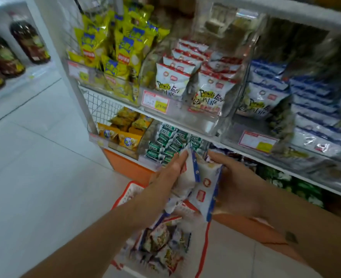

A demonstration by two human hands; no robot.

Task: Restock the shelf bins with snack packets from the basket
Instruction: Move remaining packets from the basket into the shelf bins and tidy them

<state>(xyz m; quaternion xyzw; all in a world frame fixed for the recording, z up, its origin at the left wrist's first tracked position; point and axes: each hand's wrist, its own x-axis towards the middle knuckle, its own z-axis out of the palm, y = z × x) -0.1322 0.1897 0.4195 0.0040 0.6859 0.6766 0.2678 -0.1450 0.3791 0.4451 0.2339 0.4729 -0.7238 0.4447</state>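
Holding a bundle of white-and-blue snack packets [203,183] at the centre of the head view, I have my left grip [171,173] clasped on its left side and my right grip [237,185] curled over its right side. Below, at 6 o'clock, the red basket [131,192] carries more packets [161,243]. A clear shelf bin [205,125] of red-topped packets stands at 12 o'clock, with blue-striped packets [316,109] at 2 o'clock.

bottles [3,55], far left: cut off by the left edge.
price tags [155,101], mid-scene: print too small to read.
blue-striped packets [316,109], far right: blurred, lettering lost.
basket [206,233], near: middle hidden behind held packets [203,189]; near corner off the bottom edge.
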